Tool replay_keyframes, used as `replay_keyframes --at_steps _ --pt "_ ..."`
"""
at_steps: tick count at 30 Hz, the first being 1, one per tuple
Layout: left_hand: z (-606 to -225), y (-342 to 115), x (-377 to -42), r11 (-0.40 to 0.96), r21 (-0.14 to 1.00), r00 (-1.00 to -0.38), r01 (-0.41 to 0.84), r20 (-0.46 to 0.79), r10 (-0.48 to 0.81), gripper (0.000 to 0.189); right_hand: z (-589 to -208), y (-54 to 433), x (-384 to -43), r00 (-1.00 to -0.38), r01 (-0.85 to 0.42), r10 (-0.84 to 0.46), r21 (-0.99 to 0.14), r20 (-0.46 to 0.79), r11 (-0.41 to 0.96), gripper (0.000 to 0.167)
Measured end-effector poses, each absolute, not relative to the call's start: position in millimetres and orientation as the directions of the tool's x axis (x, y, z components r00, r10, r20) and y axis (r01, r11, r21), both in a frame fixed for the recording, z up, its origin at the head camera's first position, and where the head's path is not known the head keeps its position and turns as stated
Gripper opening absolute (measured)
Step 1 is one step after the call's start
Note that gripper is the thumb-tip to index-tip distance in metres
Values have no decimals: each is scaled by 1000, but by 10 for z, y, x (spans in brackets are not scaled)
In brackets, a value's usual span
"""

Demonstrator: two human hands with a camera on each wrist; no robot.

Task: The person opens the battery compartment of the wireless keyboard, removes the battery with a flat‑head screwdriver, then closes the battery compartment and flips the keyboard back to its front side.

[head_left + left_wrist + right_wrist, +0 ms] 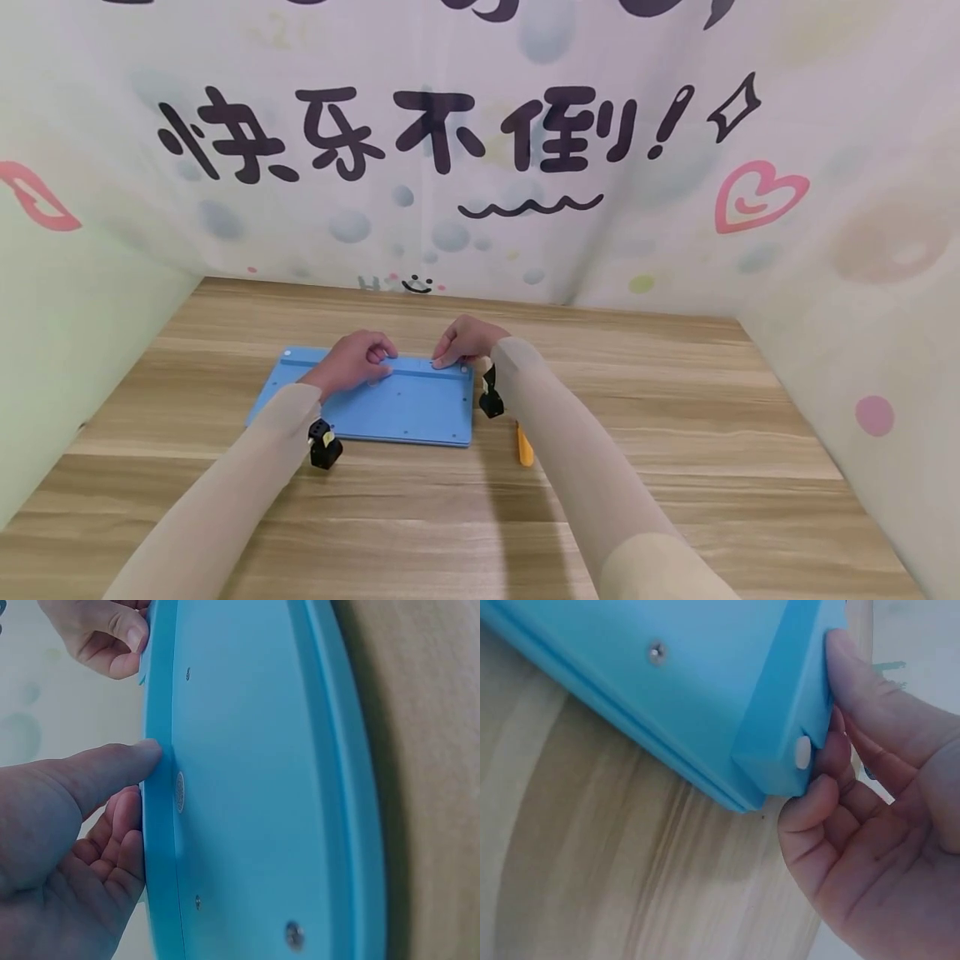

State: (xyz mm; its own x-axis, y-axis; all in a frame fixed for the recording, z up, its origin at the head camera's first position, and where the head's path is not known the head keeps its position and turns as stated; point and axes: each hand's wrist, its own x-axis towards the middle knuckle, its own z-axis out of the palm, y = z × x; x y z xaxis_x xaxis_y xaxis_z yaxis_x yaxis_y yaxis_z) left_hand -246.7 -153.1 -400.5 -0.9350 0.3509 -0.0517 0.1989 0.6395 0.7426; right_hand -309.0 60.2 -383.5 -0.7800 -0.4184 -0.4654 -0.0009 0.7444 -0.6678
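Observation:
A flat blue keyboard lies underside up on the table, showing small screws, white feet and a raised ridge along its far side. My left hand grips that ridge near the middle; in the left wrist view its thumb presses on top, with the other fingers curled against the outer edge. Close to the far right corner, my right hand holds the same ridge between thumb and fingers. The right wrist view shows its thumb on the ridge and curled fingers beside a white foot.
An orange tool or handle lies right of the keyboard, partly hidden by my right forearm. The wood-grain table meets a printed cloth backdrop behind and walls at both sides.

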Motion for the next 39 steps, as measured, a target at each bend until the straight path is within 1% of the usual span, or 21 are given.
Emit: replay_keyframes --at_steps 7,12,18,21,22,24,30,34,39 --pt "-3999 -1538 -2472 636 744 -934 204 -48 355 18 -3829 599 -3098 -766 27 -412 -665 -494 747 12" --pt "-4025 -1556 -2471 625 752 -932 210 -39 360 18 -3824 578 -3072 -767 6 -414 -650 -490 760 11" --pt "-4039 -1576 -2462 589 766 -922 258 12 387 16 -3823 577 -3042 -790 -6 -397 -641 -467 767 9" --pt "-4050 -1560 -2471 601 759 -926 250 6 378 15 -3838 582 -3037 -805 -15 -387 -636 -449 771 9" --pt "-4023 -1536 -2456 616 754 -932 226 -17 363 16 -3846 580 -3038 -810 -19 -385 -635 -443 772 9" --pt "-4046 -1528 -2474 628 746 -933 221 -27 359 17 -3868 578 -3039 -820 -25 -376 -629 -431 777 8" --pt "-4054 -1519 -2469 652 731 -940 203 -40 338 18 -3904 552 -3017 -846 -74 -377 -616 -378 785 7" --pt "-4054 -1518 -2471 648 732 -938 210 -35 344 17 -3884 546 -2962 -850 -117 -402 -621 -341 775 7" --pt "-4054 -1529 -2488 649 731 -935 212 -43 353 17 -3858 546 -2907 -855 -175 -423 -603 -299 779 8"
